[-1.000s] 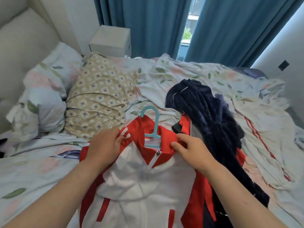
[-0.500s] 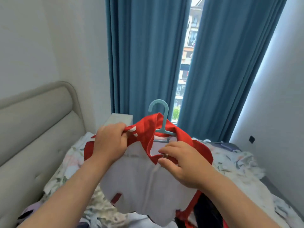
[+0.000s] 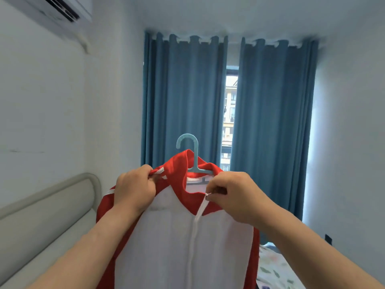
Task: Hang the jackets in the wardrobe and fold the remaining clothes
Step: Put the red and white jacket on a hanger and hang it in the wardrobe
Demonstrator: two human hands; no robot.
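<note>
- We hold a red-and-white jacket [image 3: 179, 236] up in front of us, on a light blue plastic hanger [image 3: 192, 155] whose hook rises clear above the red collar.
- Our left hand [image 3: 134, 189] has its grip closed on the jacket's left shoulder, fingers curled round the red fabric just beside the collar, where short white stripes show.
- Our right hand [image 3: 236, 197] pinches the top of the white zipper [image 3: 195, 224] at the neck opening, fingers bent in and thumb against them; its grip is closed on that zipper edge.
- The zipper runs down the middle of the white front panel; the part in view looks closed, though its lower end runs out of view.
- The jacket hangs in the air between both forearms, with red sleeves falling at either side of the white front.
- Behind the jacket hang blue curtains [image 3: 183, 105], parted by a narrow gap that shows a window [image 3: 229, 122] and buildings outside.
- A padded beige headboard [image 3: 48, 205] stands at the lower left against the wall.
- An air conditioner [image 3: 60, 9] sits high on the left wall.
- A strip of leaf-patterned bedding [image 3: 273, 268] shows at the lower right, below our right forearm.
</note>
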